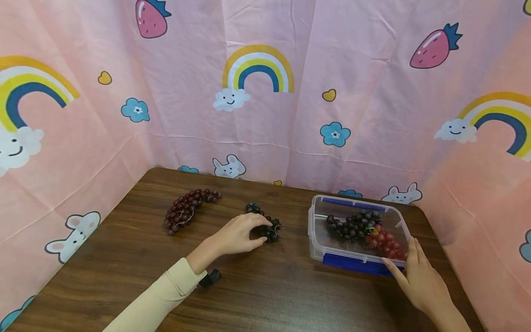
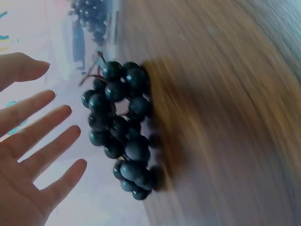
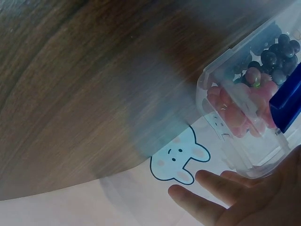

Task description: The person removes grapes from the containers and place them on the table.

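Observation:
A bunch of black grapes (image 2: 120,122) lies on the table, its stem end nearest the box. Over that bunch reaches my left hand (image 1: 236,234), thumb and fingers apart; the left wrist view shows the fingers (image 2: 59,181) spread and a gap between them and the grapes. At the right stands a clear plastic box (image 1: 313,230) with blue latches and an open top. Inside it are black grapes (image 1: 352,227) and, in the right part, red grapes (image 1: 386,243). My right hand (image 1: 425,279) rests at the box's near right corner with fingers extended.
A dark red grape bunch (image 1: 182,212) lies at the back left of the wooden table (image 1: 265,286). Beside the left sleeve is a small black object (image 1: 210,278), partly hidden. A pink patterned cloth (image 1: 286,115) hangs behind and along both sides.

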Demonstrator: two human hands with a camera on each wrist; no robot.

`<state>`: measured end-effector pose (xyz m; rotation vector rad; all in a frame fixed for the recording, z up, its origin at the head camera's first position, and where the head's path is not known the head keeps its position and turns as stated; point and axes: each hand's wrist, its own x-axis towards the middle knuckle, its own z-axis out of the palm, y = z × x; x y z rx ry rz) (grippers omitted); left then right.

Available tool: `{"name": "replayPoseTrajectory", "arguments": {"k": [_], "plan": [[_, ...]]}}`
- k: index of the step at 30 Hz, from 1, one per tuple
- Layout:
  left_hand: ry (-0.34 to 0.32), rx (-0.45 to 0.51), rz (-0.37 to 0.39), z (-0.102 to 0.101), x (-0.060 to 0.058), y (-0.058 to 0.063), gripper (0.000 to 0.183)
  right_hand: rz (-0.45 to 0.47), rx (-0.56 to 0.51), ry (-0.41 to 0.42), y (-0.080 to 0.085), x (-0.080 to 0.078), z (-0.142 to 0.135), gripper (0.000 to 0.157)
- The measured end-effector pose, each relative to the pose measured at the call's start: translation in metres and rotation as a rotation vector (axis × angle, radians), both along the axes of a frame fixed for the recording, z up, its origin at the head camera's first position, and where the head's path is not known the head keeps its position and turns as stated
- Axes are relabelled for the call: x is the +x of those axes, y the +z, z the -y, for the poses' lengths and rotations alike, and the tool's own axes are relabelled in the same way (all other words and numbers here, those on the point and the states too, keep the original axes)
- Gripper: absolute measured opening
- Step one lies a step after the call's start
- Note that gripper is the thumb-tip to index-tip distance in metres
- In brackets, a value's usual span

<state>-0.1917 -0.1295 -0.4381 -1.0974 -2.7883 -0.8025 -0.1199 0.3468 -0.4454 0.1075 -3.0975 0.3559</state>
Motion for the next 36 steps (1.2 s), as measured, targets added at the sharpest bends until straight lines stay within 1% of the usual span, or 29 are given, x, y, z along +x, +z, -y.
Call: {"name": "replayPoseTrajectory", "arguments": {"k": [5, 8, 12, 16, 24, 31, 36], "plan": [[0.022, 0.019, -0.039, -0.011, 0.005, 0.002, 0.04, -0.006, -0.015, -0.002, 0.001, 0.0, 0.0, 0.103], [0.022, 0.025, -0.051, -0.018, 0.006, 0.001, 0.042, -0.004, -0.017, -0.004, 0.002, -0.001, 0.001, 0.103], [0.006, 0.003, -0.039, -0.028, 0.008, 0.002, 0.047, -0.015, -0.014, 0.0, 0.001, 0.001, 0.001, 0.103], [-0.012, -0.03, -0.022, -0.037, 0.009, 0.006, 0.051, -0.034, -0.02, 0.006, 0.001, 0.002, 0.002, 0.102], [-0.043, -0.069, 0.005, -0.053, 0.005, 0.019, 0.054, -0.018, -0.02, 0.003, 0.002, 0.002, 0.003, 0.104], [-0.109, -0.115, -0.011, -0.071, -0.002, 0.035, 0.055, -0.021, -0.018, 0.002, 0.002, 0.003, 0.002, 0.104], [-0.17, -0.136, 0.023, -0.085, -0.009, 0.045, 0.055, -0.028, -0.01, 0.001, 0.002, 0.003, 0.002, 0.104]]}}
